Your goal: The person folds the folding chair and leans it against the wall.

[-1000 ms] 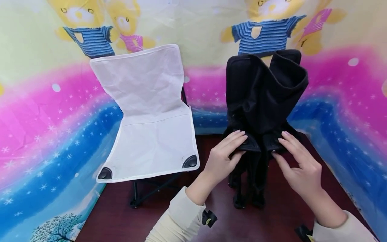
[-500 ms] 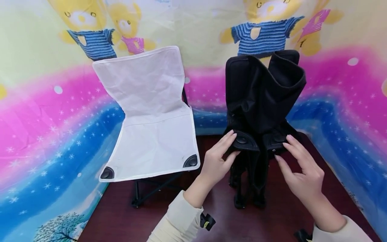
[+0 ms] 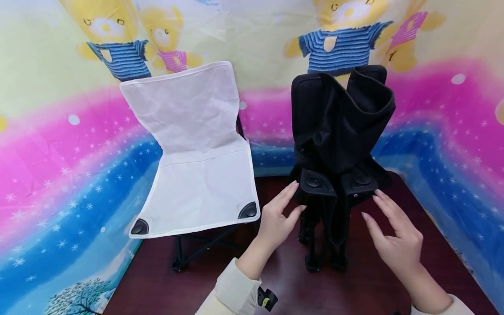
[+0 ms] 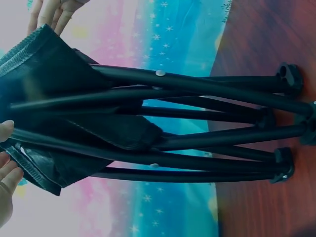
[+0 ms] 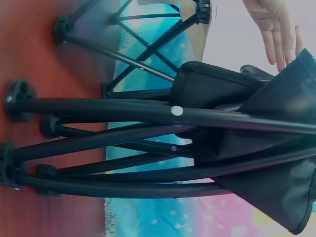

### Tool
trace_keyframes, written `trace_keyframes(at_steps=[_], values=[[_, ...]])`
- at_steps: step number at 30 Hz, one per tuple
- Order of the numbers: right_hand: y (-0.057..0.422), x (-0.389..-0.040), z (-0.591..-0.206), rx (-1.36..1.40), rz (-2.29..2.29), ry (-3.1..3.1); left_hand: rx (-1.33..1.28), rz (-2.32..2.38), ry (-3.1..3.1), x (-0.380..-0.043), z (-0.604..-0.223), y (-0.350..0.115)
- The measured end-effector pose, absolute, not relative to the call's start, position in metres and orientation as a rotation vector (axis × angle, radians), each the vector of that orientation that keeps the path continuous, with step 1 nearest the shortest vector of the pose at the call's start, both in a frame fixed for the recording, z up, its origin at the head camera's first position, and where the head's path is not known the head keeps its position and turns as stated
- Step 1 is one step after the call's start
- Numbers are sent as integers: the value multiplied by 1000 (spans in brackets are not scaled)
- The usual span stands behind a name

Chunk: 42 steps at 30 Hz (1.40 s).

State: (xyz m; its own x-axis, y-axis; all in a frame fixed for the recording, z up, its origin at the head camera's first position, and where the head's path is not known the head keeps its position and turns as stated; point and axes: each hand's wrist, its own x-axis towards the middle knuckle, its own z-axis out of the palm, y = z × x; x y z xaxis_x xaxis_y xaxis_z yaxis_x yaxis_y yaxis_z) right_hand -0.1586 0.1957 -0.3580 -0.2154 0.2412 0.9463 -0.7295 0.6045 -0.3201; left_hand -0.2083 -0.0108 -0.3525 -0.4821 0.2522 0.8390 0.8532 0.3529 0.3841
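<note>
A black folding chair [image 3: 342, 131] stands partly folded on the right, its cloth back bunched and its legs [image 4: 207, 94] drawn close together. At the seat's front are two reinforced corners, a left corner [image 3: 316, 183] and a right corner [image 3: 360, 181]. My left hand [image 3: 273, 223] is beside the left corner, fingers extended and thumb apart, fingertips close to its edge. On the other side my right hand [image 3: 397, 240] spreads thumb and fingers, fingertips right at the right corner's edge. The right wrist view shows the left hand [image 5: 276, 29] beyond the black cloth; the right hand is out of that view.
A white folding chair [image 3: 201, 183] stands unfolded on the left, with black corner patches on its seat. Both chairs are on a dark red-brown tabletop [image 3: 283, 280]. A printed cloth backdrop [image 3: 271, 118] with bears and snowflakes encloses the back and sides.
Both hands have come off the top of the seat corners and moved outward and slightly down, uncovering the corner patches. The black chair keeps its partly folded shape.
</note>
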Motion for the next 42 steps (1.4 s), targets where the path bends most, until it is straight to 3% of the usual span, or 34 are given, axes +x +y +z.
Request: trace_keyframes(at_steps=[10, 21, 42], values=[[202, -161, -381, 449, 917, -1715, -920, -1216, -1982, -205, -370, -13], [190, -149, -372, 452, 908, -1768, -889, -1297, -1972, -199, -389, -16], [208, -155, -424, 344, 976, -1974, -736, -1445, -2147, -194, -425, -19]])
